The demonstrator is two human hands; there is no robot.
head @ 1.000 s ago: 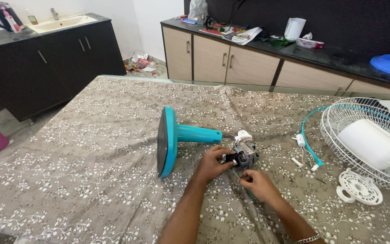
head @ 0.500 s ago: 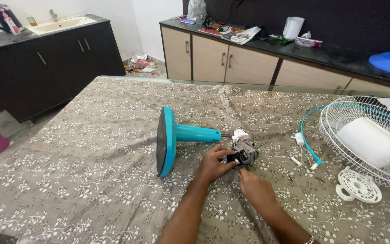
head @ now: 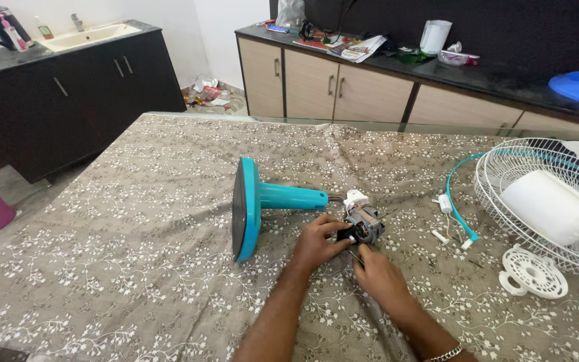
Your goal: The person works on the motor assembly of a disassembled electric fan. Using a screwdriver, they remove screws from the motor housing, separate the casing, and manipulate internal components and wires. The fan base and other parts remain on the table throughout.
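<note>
A small grey fan motor (head: 363, 224), at the end of a turquoise stand (head: 263, 204) laid on its side, is being worked on near the middle of the table (head: 102, 268), somewhat toward its near edge, on a patterned brown cloth. The motor is steadied by the left hand (head: 317, 243), whose fingers are curled closed against its near side; a thin dark tool (head: 356, 257), probably a small screwdriver though too slim to be made out with certainty, is pinched in the closed fingers of the right hand (head: 376, 275) and is aimed at the motor's lower face. For this step to be done well, the motor body should be held firmly so that it is not turned with the tool, the tip should be seated squarely before any force is applied, and the thin wires at the white connector (head: 356, 199) on the motor's far side should be kept from being pulled. The stand's round base (head: 244, 218) could roll, so pressure is best directed down into the cloth. Small white parts (head: 441, 236) lie loose toward the right edge, beside a white wire guard (head: 524, 201), a white motor cover (head: 549, 206) and a round white grille piece (head: 533, 272); anything removed is best gathered there.
</note>
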